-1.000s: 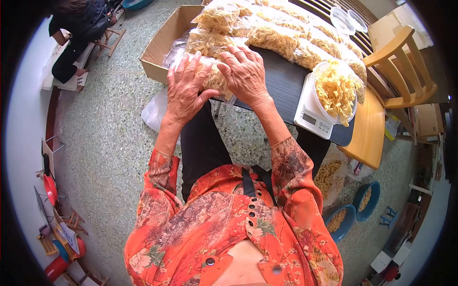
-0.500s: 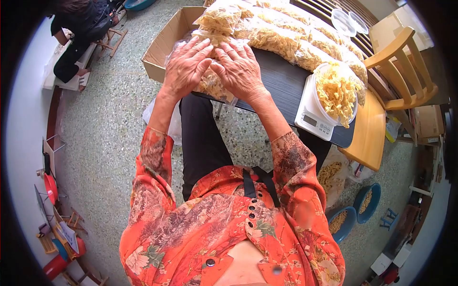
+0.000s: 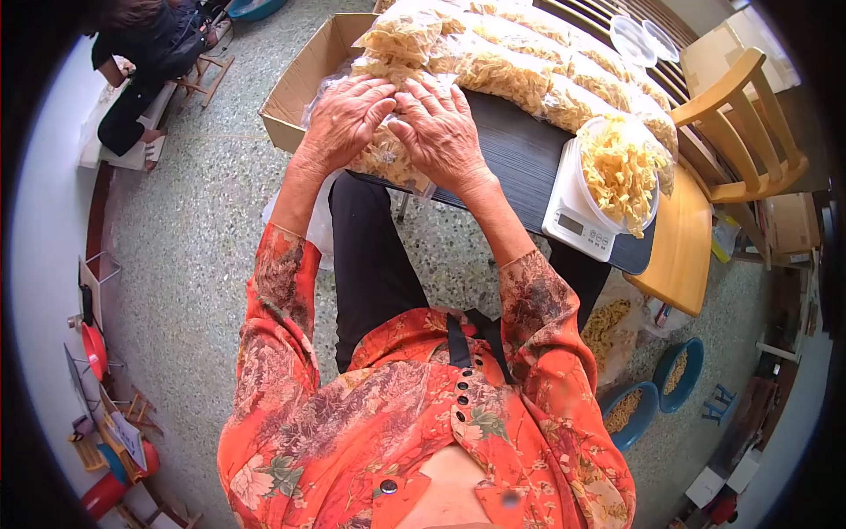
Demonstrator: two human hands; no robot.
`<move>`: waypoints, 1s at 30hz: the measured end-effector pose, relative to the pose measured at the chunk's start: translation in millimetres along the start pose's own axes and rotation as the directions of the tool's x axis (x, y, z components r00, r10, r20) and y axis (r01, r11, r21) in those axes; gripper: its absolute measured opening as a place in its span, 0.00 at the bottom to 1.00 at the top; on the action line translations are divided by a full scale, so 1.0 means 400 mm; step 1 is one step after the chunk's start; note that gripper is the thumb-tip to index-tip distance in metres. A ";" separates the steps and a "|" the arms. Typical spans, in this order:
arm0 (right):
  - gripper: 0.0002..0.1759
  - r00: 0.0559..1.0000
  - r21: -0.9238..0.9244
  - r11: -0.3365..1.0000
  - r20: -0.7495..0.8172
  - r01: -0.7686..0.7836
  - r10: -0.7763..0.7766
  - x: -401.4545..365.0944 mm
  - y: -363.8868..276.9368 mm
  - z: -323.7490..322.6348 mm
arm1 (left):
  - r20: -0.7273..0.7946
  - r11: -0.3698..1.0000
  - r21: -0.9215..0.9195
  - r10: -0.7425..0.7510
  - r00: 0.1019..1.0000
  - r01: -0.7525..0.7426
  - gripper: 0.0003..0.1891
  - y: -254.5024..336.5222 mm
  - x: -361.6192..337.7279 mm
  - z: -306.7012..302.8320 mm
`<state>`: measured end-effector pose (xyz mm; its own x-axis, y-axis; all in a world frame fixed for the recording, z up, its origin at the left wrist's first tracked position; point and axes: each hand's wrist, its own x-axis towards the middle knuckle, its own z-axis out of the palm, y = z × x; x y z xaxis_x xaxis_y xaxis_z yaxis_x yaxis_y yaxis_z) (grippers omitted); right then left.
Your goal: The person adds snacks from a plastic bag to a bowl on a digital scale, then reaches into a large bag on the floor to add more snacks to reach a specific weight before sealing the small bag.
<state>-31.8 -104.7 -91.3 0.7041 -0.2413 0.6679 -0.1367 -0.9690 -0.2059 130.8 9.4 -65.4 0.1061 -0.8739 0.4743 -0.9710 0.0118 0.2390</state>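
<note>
Both of my hands lie flat on a clear plastic bag point(image 3: 388, 161) of pale yellow dried pieces at the table's near edge. My left hand point(image 3: 345, 122) rests on its left part, fingers stretched out. On the right part is my right hand point(image 3: 438, 134), its fingers spread and its thumb near the left hand. More filled bags point(image 3: 502, 78) are piled beyond. To the right, a white scale point(image 3: 577, 225) bears a clear bowl heaped with yellow pieces point(image 3: 619, 172).
An open cardboard box point(image 3: 286, 110) adjoins the bags at left. A wooden chair point(image 3: 749, 132) stands at right. Blue basins point(image 3: 648, 423) sit on the floor at lower right. Another person point(image 3: 145, 53) sits at upper left.
My left hand's fingers have drawn in slightly toward the right hand. Both hands remain on the bag, and the rest looks nearly the same.
</note>
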 end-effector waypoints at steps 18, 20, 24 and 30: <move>0.12 0.923 0.222 0.911 -0.092 -0.347 0.374 -0.571 -0.163 -0.351 | -0.212 0.985 0.111 0.155 0.965 -0.134 0.16 0.191 -0.014 -0.013; 0.08 0.843 0.148 0.858 -0.166 -0.492 0.512 -0.658 -0.147 -0.387 | -0.251 0.987 -0.040 0.142 0.958 -0.156 0.09 0.273 -0.050 -0.011; 0.08 0.275 0.349 0.372 -0.297 -0.860 0.914 -0.830 -0.121 -0.461 | -0.038 0.949 -0.314 0.026 0.999 -0.036 0.06 0.375 -0.211 0.152; 0.14 -0.452 0.539 -0.377 -0.007 -0.753 0.892 -1.315 -0.049 -0.388 | 0.521 0.881 -0.448 0.118 0.845 0.154 0.16 0.506 -0.466 0.372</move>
<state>-507.5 33.1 -327.7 -0.4453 -0.7557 -0.4802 -0.1037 0.5762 -0.8107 -117.6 102.6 -231.5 -0.1363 -0.9906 -0.0126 -0.7426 0.0938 0.6631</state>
